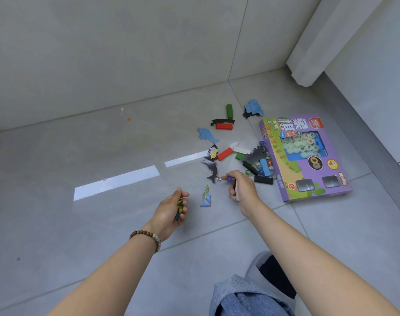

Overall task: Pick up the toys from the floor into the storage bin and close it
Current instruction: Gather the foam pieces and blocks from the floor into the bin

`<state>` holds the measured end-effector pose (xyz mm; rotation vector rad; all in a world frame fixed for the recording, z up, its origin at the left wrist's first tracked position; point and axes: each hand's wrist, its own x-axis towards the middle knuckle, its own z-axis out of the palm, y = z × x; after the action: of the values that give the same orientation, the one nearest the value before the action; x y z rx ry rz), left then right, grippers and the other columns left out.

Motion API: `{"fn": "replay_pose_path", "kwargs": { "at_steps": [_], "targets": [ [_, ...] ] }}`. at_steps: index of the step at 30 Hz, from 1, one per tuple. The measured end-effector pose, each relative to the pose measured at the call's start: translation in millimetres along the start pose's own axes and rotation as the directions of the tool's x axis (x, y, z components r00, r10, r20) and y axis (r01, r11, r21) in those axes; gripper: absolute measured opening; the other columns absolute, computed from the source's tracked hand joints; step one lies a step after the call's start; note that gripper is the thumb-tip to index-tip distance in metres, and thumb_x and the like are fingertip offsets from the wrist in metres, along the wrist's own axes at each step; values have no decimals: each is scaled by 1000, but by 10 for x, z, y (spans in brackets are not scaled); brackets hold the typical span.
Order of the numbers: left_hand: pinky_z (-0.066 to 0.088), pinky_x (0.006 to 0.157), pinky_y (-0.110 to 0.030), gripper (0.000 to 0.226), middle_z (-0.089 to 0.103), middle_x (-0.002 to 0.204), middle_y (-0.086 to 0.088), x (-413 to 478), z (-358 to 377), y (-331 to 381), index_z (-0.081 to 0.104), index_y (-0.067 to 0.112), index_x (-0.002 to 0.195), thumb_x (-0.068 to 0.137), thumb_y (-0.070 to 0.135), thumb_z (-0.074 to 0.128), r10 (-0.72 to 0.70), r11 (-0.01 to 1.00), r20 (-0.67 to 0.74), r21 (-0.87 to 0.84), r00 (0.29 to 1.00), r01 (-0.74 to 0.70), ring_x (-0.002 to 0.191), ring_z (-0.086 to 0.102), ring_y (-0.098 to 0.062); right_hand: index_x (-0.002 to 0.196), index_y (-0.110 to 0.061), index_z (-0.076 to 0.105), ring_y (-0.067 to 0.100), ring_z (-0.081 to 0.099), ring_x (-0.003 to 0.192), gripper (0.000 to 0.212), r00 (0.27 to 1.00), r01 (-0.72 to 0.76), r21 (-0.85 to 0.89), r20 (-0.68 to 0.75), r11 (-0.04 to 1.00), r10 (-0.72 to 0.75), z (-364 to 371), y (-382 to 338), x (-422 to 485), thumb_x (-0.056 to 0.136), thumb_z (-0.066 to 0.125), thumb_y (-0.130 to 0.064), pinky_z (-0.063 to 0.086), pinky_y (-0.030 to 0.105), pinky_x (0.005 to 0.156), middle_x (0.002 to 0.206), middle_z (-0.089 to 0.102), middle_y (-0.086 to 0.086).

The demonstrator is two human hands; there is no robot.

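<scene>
**Both hands full, more toys on the floor**

The left hand (pixel 171 208) is low over the grey floor (pixel 80 144). Its fingers are curled round a few small bright toys (pixel 180 205) that are green, yellow and blue. I cannot tell just what they are. A bead bracelet (pixel 146 236) sits on that wrist.

The right hand (pixel 242 187) is a bit further out, apart from the left one. Its thumb and a fingertip pinch a blue marble (pixel 228 179). A white block (pixel 236 190) is tucked in its palm too.

A flat fish piece (pixel 205 196) with many colours lies on the floor between the two hands. A dark dolphin (pixel 210 168) lies just past the right hand's fingertips.

More toys lie further back on the floor. There is a red block (pixel 225 153), a long white block (pixel 241 149) and a flat blue fish (pixel 207 135). Behind those are a second red block (pixel 224 126) under a black curved piece (pixel 223 121), a green block (pixel 229 111) and a blue animal piece (pixel 253 107).

Just beyond the right hand is a small heap of glass marbles (pixel 260 171), a blue block (pixel 264 166) and black blocks (pixel 263 179). The heap touches the side of a purple game box (pixel 308 192), which lies flat on the floor near the wall.

A knee in jeans (pixel 244 297) shows at the bottom.
</scene>
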<state>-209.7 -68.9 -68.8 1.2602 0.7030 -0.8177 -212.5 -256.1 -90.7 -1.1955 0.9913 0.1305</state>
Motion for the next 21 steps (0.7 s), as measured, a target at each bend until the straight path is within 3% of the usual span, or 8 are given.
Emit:
{"fn": "replay_pose_path", "kwargs": {
  "at_steps": [2, 6, 8, 11, 15, 21],
  "targets": [
    [34, 36, -12, 27, 45, 65, 3, 3, -5, 7, 55, 16, 84, 98, 37, 44, 2, 1000, -4, 9, 1000, -2, 49, 40, -7, 77, -13, 55, 9, 31, 40, 13, 999, -26, -16, 45, 1000, 26, -19, -36, -24, 88, 60, -19, 21, 16, 36, 73, 59, 2],
    [34, 37, -13, 28, 45, 66, 3, 33, -11, 66, 56, 16, 85, 98, 37, 44, 11, 1000, -8, 5, 1000, -11, 51, 39, -8, 77, -16, 59, 9, 41, 51, 20, 998, 68, -248, 18, 966, -65, 126, -108, -4, 77, 76, -26, 31, 14, 40, 65, 53, -1],
    [34, 37, -13, 28, 45, 66, 3, 53, -24, 117, 56, 16, 85, 98, 37, 44, 23, 1000, -13, -8, 1000, -23, 53, 39, -8, 84, -15, 62, 12, 52, 65, 23, 993, 104, -326, -20, 940, -117, 232, -136, 52, 74, 79, -25, 42, 17, 55, 77, 60, 1],
    [34, 39, -13, 28, 45, 65, 4, 68, -43, 163, 57, 16, 86, 98, 37, 44, 33, 999, -14, -20, 999, -33, 54, 39, -8, 93, -14, 63, 15, 55, 80, 28, 986, 95, -549, -61, 831, -153, 324, -153, 133, 74, 78, -28, 47, 27, 75, 86, 59, -2],
    [35, 40, -14, 28, 46, 66, 4, 66, -102, 183, 57, 16, 87, 98, 37, 43, 30, 999, -12, -27, 999, -30, 54, 40, -8, 80, -17, 62, 19, 58, 73, 20, 989, 15, -636, -106, 771, -107, 378, -133, 152, 76, 76, -30, 46, 25, 68, 74, 62, -1],
    [35, 39, -13, 27, 45, 65, 4, 15, -241, 239, 56, 16, 87, 98, 36, 43, 42, 997, -17, -71, 999, -43, 51, 40, -7, 61, -19, 53, 19, 53, 65, 28, 991, 56, -738, -44, 672, -130, 347, -72, 76, 80, 71, -31, 37, 23, 55, 60, 54, -5]
  ]
}}
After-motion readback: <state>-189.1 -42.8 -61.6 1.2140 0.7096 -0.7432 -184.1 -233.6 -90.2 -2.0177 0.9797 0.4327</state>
